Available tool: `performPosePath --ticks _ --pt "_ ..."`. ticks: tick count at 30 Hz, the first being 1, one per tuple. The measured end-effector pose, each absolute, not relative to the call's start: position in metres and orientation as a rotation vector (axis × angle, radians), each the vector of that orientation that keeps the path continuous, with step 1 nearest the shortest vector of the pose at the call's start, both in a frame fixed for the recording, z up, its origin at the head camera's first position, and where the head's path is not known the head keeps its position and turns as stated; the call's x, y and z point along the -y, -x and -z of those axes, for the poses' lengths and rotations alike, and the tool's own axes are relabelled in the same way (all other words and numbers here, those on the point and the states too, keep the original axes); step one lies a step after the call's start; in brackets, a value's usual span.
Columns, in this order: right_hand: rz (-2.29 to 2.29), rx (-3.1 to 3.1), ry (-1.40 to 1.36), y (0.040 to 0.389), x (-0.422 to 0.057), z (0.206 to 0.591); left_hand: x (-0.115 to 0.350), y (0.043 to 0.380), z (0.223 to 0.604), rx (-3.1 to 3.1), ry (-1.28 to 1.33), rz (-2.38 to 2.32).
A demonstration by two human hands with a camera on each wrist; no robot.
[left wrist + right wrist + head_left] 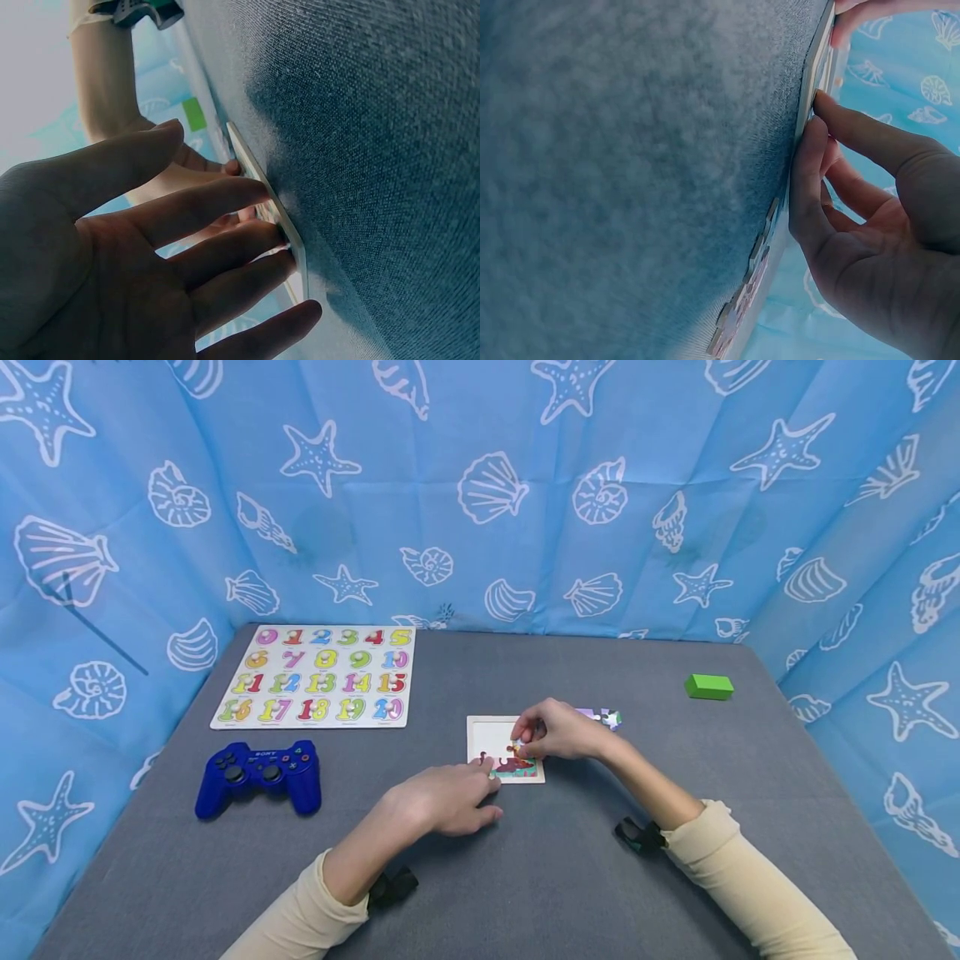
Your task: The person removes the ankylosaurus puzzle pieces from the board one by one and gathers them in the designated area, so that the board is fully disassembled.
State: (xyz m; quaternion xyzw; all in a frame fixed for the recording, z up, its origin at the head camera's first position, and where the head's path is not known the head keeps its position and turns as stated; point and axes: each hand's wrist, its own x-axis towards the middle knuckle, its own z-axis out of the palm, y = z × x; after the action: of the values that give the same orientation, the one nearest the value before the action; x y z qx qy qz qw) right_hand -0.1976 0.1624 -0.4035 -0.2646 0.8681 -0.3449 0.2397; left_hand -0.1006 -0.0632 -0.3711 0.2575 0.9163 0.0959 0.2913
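Note:
A small jigsaw puzzle tray (489,732) with a pale rim lies mid-table, with colourful pieces (516,767) along its near side. My left hand (450,797) reaches in from the near left. Its fingertips (279,234) rest on the tray's edge, the fingers extended and spread. Over the tray's right side, my right hand (561,731) pinches a puzzle piece (517,747) between thumb and forefinger, low over the tray. The right wrist view shows those fingertips (819,112) close to the tray's rim, with the piece mostly hidden.
Loose puzzle pieces (609,718) lie just beyond the right hand. A number board (411,681) is at the back left, with a blue game controller (257,777) in front of it. A green block (708,687) sits at the back right. Patterned blue curtains (536,568) enclose the table.

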Motion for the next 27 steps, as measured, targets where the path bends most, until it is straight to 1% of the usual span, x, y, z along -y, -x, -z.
performPosePath --ticks 27 --pt "0.974 -2.455 0.811 0.1918 -0.1623 0.4021 0.0644 0.0987 0.3724 -2.464 -0.707 -0.25"
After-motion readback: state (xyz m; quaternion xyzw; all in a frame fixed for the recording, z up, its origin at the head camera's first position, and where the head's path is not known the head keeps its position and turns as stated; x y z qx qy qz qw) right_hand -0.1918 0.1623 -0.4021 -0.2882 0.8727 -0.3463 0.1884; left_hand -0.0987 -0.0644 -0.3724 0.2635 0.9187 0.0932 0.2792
